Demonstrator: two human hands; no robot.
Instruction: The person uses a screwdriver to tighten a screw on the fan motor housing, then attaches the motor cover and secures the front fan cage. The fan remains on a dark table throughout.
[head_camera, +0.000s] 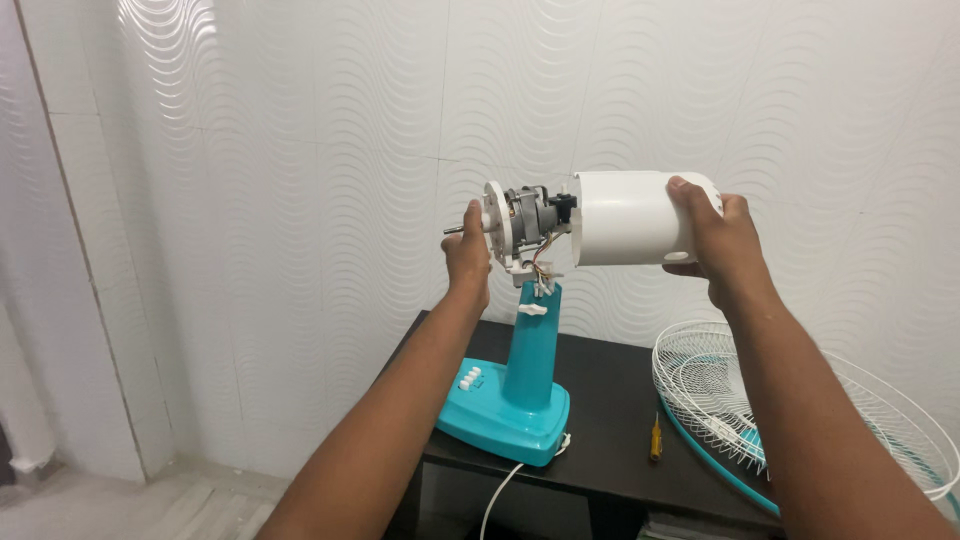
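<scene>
A table fan without blade or guards stands on a dark table (610, 385). Its teal base and neck (525, 375) carry a bare motor (530, 215) with a white front plate and shaft. My left hand (468, 255) grips the front plate and shaft end. My right hand (720, 245) holds the white cylindrical motor cover (625, 218), which sits just behind the motor, partly pulled off it. Wires show between the motor and the neck.
White wire fan guards with a teal rim (760, 400) lie at the table's right side. A yellow-handled screwdriver (656, 437) rests beside them. A white cord (500, 495) hangs off the front edge. A wavy white tiled wall stands close behind.
</scene>
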